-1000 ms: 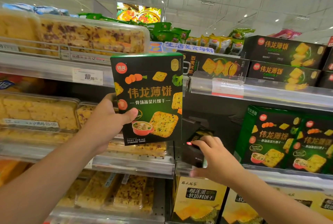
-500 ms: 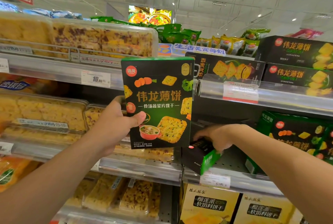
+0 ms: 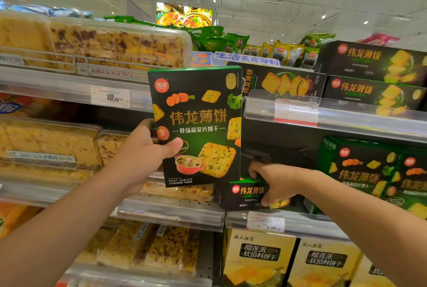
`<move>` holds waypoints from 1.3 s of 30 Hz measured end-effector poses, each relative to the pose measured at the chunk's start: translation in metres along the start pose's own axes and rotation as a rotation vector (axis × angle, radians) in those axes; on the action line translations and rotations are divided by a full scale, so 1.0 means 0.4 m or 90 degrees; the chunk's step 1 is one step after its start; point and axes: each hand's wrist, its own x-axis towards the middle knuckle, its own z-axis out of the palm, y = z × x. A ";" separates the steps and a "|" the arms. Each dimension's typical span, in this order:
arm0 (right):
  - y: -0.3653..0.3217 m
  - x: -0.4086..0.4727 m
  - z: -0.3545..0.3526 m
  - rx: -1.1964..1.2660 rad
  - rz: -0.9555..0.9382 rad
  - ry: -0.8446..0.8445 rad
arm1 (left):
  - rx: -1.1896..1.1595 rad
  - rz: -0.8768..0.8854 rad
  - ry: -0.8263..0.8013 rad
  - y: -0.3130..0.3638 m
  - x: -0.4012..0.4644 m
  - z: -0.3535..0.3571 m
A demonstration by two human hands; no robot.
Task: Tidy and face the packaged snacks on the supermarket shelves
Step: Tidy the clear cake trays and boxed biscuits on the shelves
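Second box (image 3: 250, 195), tilted before, now faces front in right hand's (image 3: 275, 179) grip; left hand (image 3: 143, 155) holds upright box (image 3: 198, 125).

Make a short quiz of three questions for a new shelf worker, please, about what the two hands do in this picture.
1. True or false: the left hand holds the upright box with its front toward the camera.
2. What does the right hand grip?
A. a price tag
B. a flat box lying at the shelf edge
C. a clear tray
3. Fill in: the right stack of matching green boxes stands on the ____ shelf as the flat box.

Key: 1 true; 2 B; 3 same
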 end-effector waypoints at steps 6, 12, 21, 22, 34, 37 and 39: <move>-0.020 -0.067 -0.032 0.020 0.008 0.043 | 0.009 0.000 0.008 0.008 -0.014 -0.010; -0.094 -0.290 -0.184 0.003 -0.004 0.051 | 0.026 0.003 0.030 0.038 -0.029 -0.069; -0.296 -0.499 -0.550 -0.044 -0.020 0.361 | 0.037 -0.017 0.004 0.045 -0.056 -0.075; -0.302 -0.481 -0.575 -0.049 -0.027 0.393 | 0.032 -0.017 0.001 0.045 -0.057 -0.073; -0.278 -0.226 -0.684 -0.232 -0.010 0.406 | 0.017 0.009 0.022 0.075 -0.045 -0.074; -0.240 -0.177 -0.696 -0.221 0.018 0.405 | 0.012 0.009 0.027 0.079 -0.045 -0.073; -0.213 -0.155 -0.703 -0.189 0.034 0.400 | 0.007 0.007 0.026 0.083 -0.043 -0.074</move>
